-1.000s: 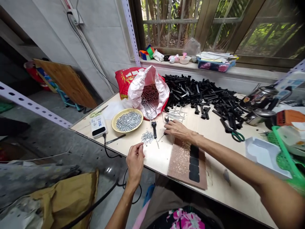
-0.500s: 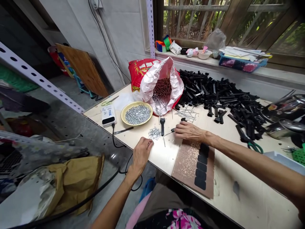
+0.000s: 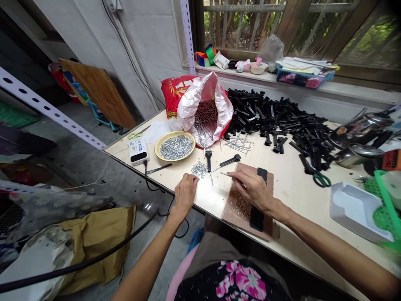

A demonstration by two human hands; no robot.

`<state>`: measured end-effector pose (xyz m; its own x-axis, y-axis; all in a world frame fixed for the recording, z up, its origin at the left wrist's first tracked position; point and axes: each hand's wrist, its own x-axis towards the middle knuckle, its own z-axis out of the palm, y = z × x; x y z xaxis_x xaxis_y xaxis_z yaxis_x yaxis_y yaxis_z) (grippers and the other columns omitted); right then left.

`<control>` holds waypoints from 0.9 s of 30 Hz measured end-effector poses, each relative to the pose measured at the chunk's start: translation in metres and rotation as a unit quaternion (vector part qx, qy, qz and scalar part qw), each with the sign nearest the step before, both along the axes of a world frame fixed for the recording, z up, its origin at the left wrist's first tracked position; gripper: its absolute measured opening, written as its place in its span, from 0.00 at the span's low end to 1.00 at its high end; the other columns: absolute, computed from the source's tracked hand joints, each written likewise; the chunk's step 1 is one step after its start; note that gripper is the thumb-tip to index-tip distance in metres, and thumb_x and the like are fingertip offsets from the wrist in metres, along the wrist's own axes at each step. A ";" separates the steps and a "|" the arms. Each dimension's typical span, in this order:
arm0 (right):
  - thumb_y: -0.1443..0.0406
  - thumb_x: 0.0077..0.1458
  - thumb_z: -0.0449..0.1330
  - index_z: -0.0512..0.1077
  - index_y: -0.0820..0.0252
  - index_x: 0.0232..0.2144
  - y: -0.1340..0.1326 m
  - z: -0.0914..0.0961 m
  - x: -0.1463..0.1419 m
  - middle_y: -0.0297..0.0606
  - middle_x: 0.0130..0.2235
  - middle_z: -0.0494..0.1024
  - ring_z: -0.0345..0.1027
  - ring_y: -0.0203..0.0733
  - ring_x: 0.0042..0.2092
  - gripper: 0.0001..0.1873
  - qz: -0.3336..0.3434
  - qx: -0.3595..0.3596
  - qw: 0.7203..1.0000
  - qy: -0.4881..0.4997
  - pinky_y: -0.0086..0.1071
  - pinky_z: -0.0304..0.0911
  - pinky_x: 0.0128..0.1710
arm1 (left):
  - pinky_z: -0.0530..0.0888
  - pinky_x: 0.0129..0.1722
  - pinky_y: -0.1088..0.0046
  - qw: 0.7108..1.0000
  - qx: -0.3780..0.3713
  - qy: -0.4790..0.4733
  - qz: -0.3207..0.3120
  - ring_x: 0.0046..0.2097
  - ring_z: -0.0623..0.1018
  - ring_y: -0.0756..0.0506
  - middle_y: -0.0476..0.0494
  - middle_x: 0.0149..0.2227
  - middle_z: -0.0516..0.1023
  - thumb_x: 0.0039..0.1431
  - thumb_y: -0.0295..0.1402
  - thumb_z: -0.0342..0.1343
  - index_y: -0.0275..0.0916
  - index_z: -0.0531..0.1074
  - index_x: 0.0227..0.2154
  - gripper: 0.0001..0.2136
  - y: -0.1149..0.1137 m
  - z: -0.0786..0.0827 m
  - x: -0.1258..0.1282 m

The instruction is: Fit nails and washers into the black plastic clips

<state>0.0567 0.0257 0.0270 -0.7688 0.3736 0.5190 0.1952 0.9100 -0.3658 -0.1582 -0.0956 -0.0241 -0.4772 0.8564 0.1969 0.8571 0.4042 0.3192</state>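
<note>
My left hand (image 3: pixel 185 193) rests at the table's near edge, fingers curled and pinched beside a small heap of silver washers (image 3: pixel 199 169); what it pinches is too small to make out. Over a brown board (image 3: pixel 242 207) with black pads, my right hand (image 3: pixel 250 186) pinches a thin metal pin (image 3: pixel 226 174) that points left. A black plastic piece (image 3: pixel 230 160) lies just beyond that hand, and another black piece (image 3: pixel 208 156) with a pin stands next to the washers.
A yellow dish of washers (image 3: pixel 175 146), a white device (image 3: pixel 138 150) with a cable, a bag of pins (image 3: pixel 205 113), a large pile of black parts (image 3: pixel 278 123), scissors (image 3: pixel 313 172), a white tray (image 3: pixel 354 207) and metal pots (image 3: pixel 357 138) crowd the table.
My right hand drew back from the loose pins onto the brown board, holding a pin. My left hand came down to the washer heap. The view shifted.
</note>
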 end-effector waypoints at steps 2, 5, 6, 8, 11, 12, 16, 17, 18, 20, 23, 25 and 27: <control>0.70 0.61 0.50 0.71 0.62 0.45 -0.007 0.000 0.002 0.42 0.37 0.76 0.69 0.41 0.38 0.13 -0.014 -0.019 1.000 -0.004 0.34 0.67 0.37 | 0.65 0.32 0.71 1.000 -0.008 -0.007 -0.001 0.34 0.74 0.45 0.41 0.37 0.72 0.62 0.33 0.47 0.38 0.71 0.37 0.09 0.000 0.001 -0.001; 0.69 0.61 0.51 0.72 0.61 0.44 -0.014 0.001 0.005 0.42 0.38 0.76 0.70 0.41 0.38 0.12 -0.028 -0.032 0.999 0.007 0.34 0.67 0.38 | 0.66 0.32 0.70 1.000 -0.016 -0.023 0.003 0.34 0.73 0.44 0.40 0.37 0.72 0.62 0.32 0.46 0.37 0.71 0.36 0.09 -0.002 0.003 0.000; 0.69 0.61 0.51 0.72 0.61 0.44 -0.016 0.001 0.007 0.42 0.38 0.76 0.70 0.41 0.38 0.13 -0.030 -0.035 0.999 0.011 0.34 0.67 0.38 | 0.66 0.32 0.70 0.999 -0.006 -0.036 0.007 0.34 0.73 0.44 0.39 0.37 0.72 0.62 0.31 0.46 0.37 0.70 0.35 0.09 -0.003 0.004 0.000; 0.69 0.61 0.51 0.72 0.60 0.44 -0.018 0.001 0.008 0.42 0.38 0.76 0.70 0.41 0.38 0.13 -0.031 -0.044 0.998 0.013 0.34 0.68 0.38 | 0.66 0.32 0.71 0.995 0.043 -0.086 0.017 0.34 0.73 0.44 0.39 0.36 0.72 0.60 0.31 0.48 0.37 0.70 0.33 0.07 -0.004 0.005 0.001; 0.68 0.61 0.51 0.73 0.59 0.44 -0.022 -0.001 0.004 0.42 0.38 0.75 0.70 0.40 0.38 0.13 -0.033 -0.063 0.997 0.014 0.34 0.68 0.37 | 0.66 0.27 0.74 0.946 0.130 -0.292 0.041 0.27 0.70 0.48 0.45 0.27 0.71 0.57 0.36 0.52 0.37 0.69 0.29 0.08 -0.004 0.008 0.003; 0.68 0.61 0.51 0.73 0.59 0.44 -0.023 -0.002 0.001 0.41 0.38 0.75 0.70 0.40 0.38 0.13 -0.032 -0.068 0.997 0.015 0.33 0.67 0.37 | 0.64 0.24 0.75 0.904 0.145 -0.399 0.050 0.24 0.68 0.50 0.48 0.24 0.69 0.56 0.38 0.54 0.37 0.69 0.29 0.09 -0.003 0.010 0.004; 0.68 0.61 0.52 0.74 0.58 0.44 -0.029 0.000 -0.013 0.40 0.39 0.74 0.69 0.39 0.38 0.13 -0.033 -0.069 0.997 0.009 0.30 0.66 0.37 | 0.63 0.21 0.80 0.641 0.170 -0.748 0.046 0.23 0.66 0.56 0.48 0.25 0.70 0.44 0.36 0.65 0.34 0.69 0.27 0.13 0.005 0.027 0.014; 0.68 0.61 0.52 0.74 0.58 0.44 -0.030 0.001 -0.017 0.40 0.38 0.74 0.69 0.38 0.38 0.13 -0.036 -0.064 0.997 0.004 0.30 0.65 0.37 | 0.64 0.22 0.81 0.592 0.178 -0.785 0.043 0.24 0.67 0.56 0.48 0.27 0.71 0.42 0.32 0.67 0.34 0.69 0.27 0.13 0.006 0.032 0.017; 0.68 0.61 0.52 0.74 0.58 0.44 -0.030 0.002 -0.019 0.40 0.38 0.74 0.69 0.38 0.38 0.13 -0.040 -0.056 0.998 -0.003 0.30 0.65 0.37 | 0.65 0.22 0.82 0.557 0.188 -0.808 0.042 0.25 0.67 0.57 0.48 0.29 0.71 0.41 0.29 0.67 0.33 0.69 0.27 0.13 0.008 0.036 0.021; 0.67 0.62 0.52 0.73 0.58 0.45 -0.031 0.005 -0.022 0.39 0.37 0.75 0.68 0.38 0.38 0.13 -0.047 -0.039 0.998 -0.016 0.30 0.64 0.36 | 0.66 0.23 0.84 0.523 0.203 -0.827 0.044 0.25 0.67 0.58 0.48 0.28 0.70 0.43 0.26 0.66 0.33 0.71 0.29 0.11 0.011 0.042 0.029; 0.67 0.62 0.52 0.73 0.57 0.45 -0.033 0.009 -0.020 0.39 0.36 0.75 0.67 0.38 0.38 0.13 -0.053 -0.017 0.998 -0.028 0.29 0.62 0.36 | 0.67 0.23 0.84 0.514 0.214 -0.830 0.042 0.25 0.68 0.58 0.49 0.27 0.69 0.46 0.26 0.65 0.32 0.72 0.31 0.09 0.014 0.045 0.037; 0.66 0.62 0.52 0.73 0.57 0.45 -0.034 0.012 -0.017 0.38 0.36 0.75 0.67 0.37 0.37 0.12 -0.058 -0.003 0.998 -0.031 0.28 0.61 0.36 | 0.67 0.23 0.84 0.514 0.216 -0.829 0.043 0.25 0.68 0.58 0.49 0.26 0.69 0.45 0.26 0.65 0.31 0.73 0.31 0.09 0.016 0.046 0.041; 0.66 0.62 0.52 0.74 0.56 0.44 -0.035 0.015 -0.014 0.38 0.36 0.75 0.67 0.37 0.37 0.12 -0.069 0.013 0.997 -0.034 0.28 0.60 0.35 | 0.68 0.24 0.84 0.515 0.217 -0.828 0.046 0.25 0.68 0.57 0.49 0.26 0.69 0.44 0.26 0.66 0.31 0.73 0.31 0.10 0.017 0.046 0.044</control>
<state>0.0429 -0.0090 0.0416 -0.7441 0.4656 0.4791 0.3431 0.8817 -0.3240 -0.1140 -0.0782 0.0220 -0.3333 0.8621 -0.3818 -0.7517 0.0015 0.6595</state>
